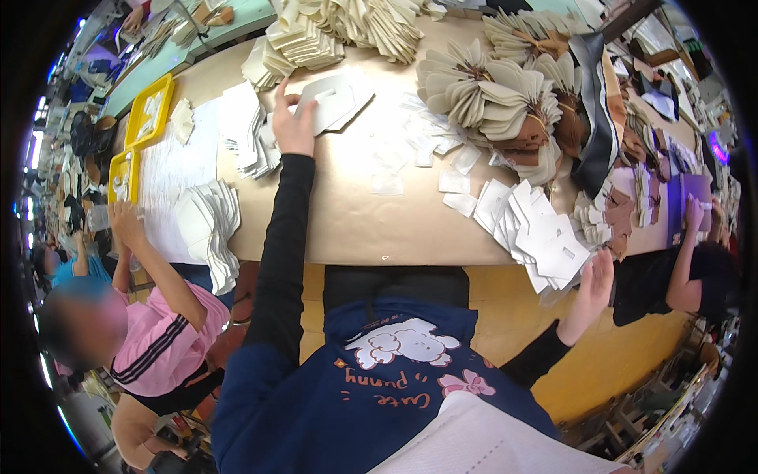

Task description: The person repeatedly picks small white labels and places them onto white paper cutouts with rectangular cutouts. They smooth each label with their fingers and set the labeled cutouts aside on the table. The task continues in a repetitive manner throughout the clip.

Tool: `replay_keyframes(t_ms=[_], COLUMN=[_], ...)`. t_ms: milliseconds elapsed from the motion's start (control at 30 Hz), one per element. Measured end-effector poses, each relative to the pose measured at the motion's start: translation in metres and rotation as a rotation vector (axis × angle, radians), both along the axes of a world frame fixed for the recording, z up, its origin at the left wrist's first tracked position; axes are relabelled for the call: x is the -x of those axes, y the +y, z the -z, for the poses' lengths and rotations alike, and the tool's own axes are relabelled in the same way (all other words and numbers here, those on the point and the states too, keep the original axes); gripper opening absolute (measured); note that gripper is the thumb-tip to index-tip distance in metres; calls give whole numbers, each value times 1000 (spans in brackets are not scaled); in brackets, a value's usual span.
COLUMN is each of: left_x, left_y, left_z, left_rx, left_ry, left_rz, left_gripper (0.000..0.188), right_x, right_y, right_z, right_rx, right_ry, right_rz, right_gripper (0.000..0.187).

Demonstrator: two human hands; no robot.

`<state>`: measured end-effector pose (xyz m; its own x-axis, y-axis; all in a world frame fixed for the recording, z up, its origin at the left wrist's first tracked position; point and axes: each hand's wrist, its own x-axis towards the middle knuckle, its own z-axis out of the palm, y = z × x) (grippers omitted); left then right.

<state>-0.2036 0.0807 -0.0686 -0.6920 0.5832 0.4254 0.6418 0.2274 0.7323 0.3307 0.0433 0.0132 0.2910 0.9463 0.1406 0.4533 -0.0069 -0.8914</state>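
Observation:
My left hand (294, 130) reaches across the table to a small stack of off-white cut pieces (335, 101). Its fingers are spread, and the thumb side touches the stack's left edge. My right hand (594, 286) is off the table's front edge, fingers stretched out, close beside a fanned pile of white cut pieces (530, 229) with small rectangular slots. Part of that pile overhangs the edge. Between the two piles lie many small translucent rectangular patches (430, 142). Left of my left hand, more white cut pieces (249, 130) lie stacked in a fan.
Cream piles (308, 43) stand at the back. Tied beige bundles (489, 95) and black strips (591, 118) fill the right. Farther left are another fanned pile (209, 225), yellow trays (150, 110) and a co-worker in pink (166, 340). Another person (671, 276) works at right.

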Motion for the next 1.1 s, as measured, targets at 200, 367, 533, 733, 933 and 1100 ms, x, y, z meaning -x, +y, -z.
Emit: replay_keyframes(t_ms=[200,367,533,733,933,1100], left_x=[-68,-134,-137,-139,-132,-138], left_y=[-78,-113,-99,-87,-89,-97], left_z=[-68,-65,-17,-2,-9,-22], left_rx=[-165,160,387,406,447,259], left_ry=[34,-437,-130,-55,-217,-357], left_rz=[541,829,416,365,400,363], left_gripper=[18,33,47,42,34,30], right_x=[114,179,178,152,155,155], right_y=[-4,-17,-29,-29,-27,-18], right_z=[-11,12,49,56,52,43], right_rx=[-114,335,417,561,548,453], right_ry=[-83,169,117,73,132,124], right_rz=[-634,-924,-894,-809,-807,-988], right_gripper=[47,34,24,23,21,19])
